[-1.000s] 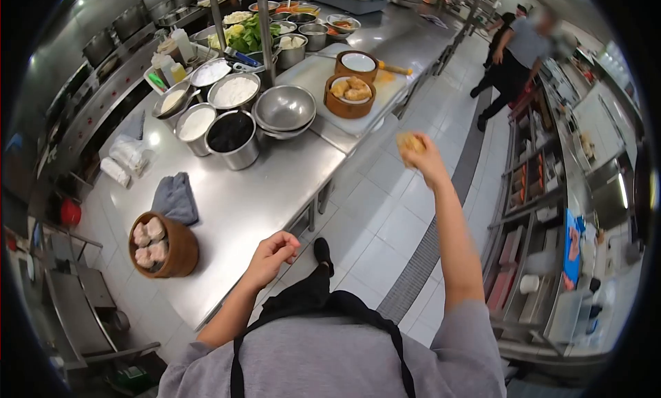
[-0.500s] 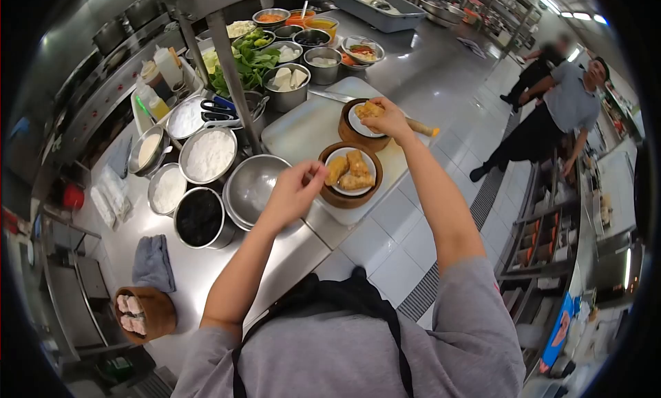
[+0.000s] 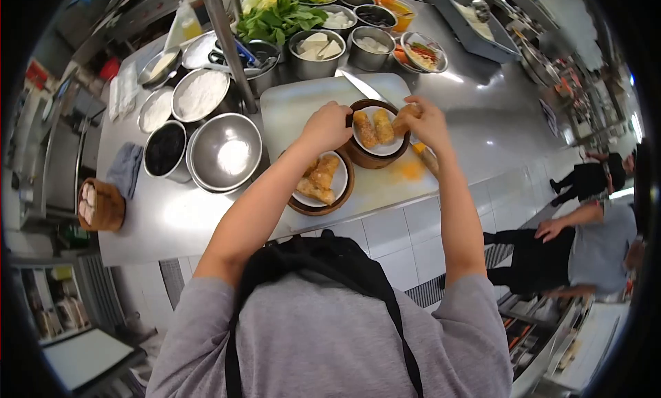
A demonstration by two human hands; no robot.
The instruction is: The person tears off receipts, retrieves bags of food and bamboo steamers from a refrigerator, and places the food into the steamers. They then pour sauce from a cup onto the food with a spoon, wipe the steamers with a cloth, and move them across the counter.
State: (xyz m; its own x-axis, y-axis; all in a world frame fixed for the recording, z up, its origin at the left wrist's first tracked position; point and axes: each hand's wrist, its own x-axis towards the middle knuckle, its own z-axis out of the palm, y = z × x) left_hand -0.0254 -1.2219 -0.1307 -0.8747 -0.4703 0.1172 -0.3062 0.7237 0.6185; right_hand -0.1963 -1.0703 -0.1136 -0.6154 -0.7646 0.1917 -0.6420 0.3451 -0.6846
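By the pinched fingers of the right hand (image 3: 428,128), a fried roll (image 3: 406,120) is held at the plate's (image 3: 383,151) right edge, beside two rolls (image 3: 383,127) pointed away from the body, while the half-curled left hand (image 3: 326,131) is placed at the steamer's (image 3: 372,162) opposite rim, its grip unclear.

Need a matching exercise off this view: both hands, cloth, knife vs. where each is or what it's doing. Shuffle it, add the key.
1. Left hand
2. Right hand
3. Grey cloth
4. Knife

A. lying on the cutting board
B. holding a golden fried piece
C. at the left rim of a bamboo steamer
D. beside the dumpling steamer

Pairs: 1-C, 2-B, 3-D, 4-A
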